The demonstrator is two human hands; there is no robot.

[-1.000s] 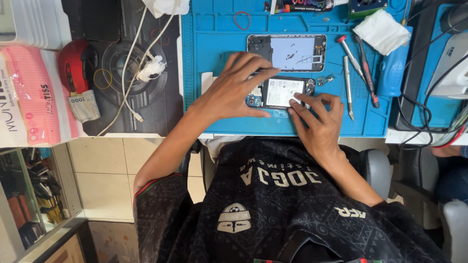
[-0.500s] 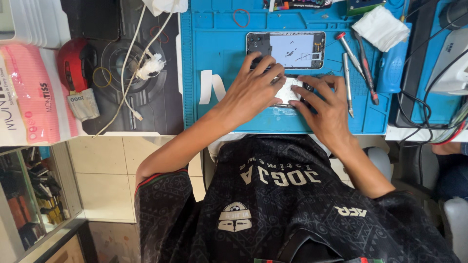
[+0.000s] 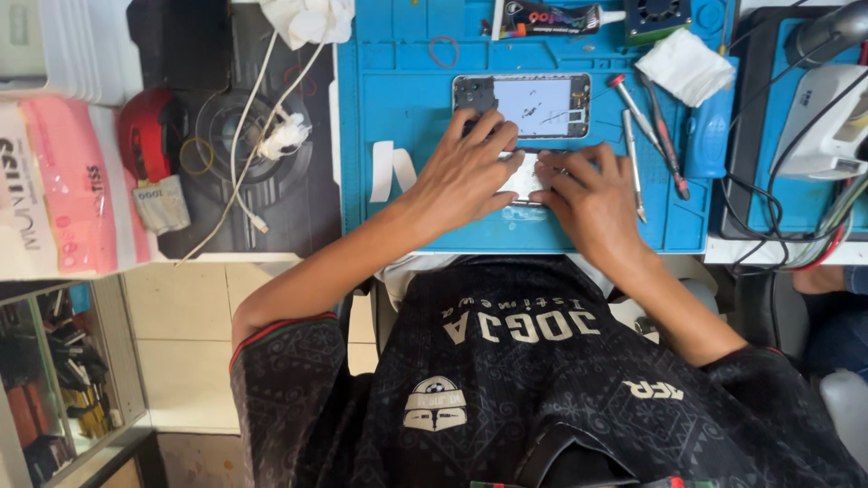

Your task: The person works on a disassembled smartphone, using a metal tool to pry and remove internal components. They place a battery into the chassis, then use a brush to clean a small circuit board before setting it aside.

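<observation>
**Q:** Hands first — where are they and what are they doing?

**A:** Both hands rest side by side on a blue repair mat (image 3: 416, 217). The left hand (image 3: 466, 176) lies flat with fingers spread, pressing on a small white-faced part (image 3: 524, 178). The right hand (image 3: 588, 194) presses on the same part from the other side, fingertips bent down onto it. Neither hand is closed around it; both bear down on top.

**Q:** What is that part?

**A:** Hard to say. Only a pale sliver shows between the two hands; the rest is covered, so its shape and kind cannot be made out.

**Q:** What sits nearby?

**A:** Just beyond the fingers lies an opened phone (image 3: 523, 105), its pale inner face up, the left fingertips overlapping its near edge. Right of it lie thin screwdrivers (image 3: 633, 149), a blue-handled tool (image 3: 708, 136) and a crumpled white cloth (image 3: 684, 65). A glue tube (image 3: 551, 16) is cut off by the top edge. Two white strips (image 3: 391, 169) lie left of the left hand.
</observation>
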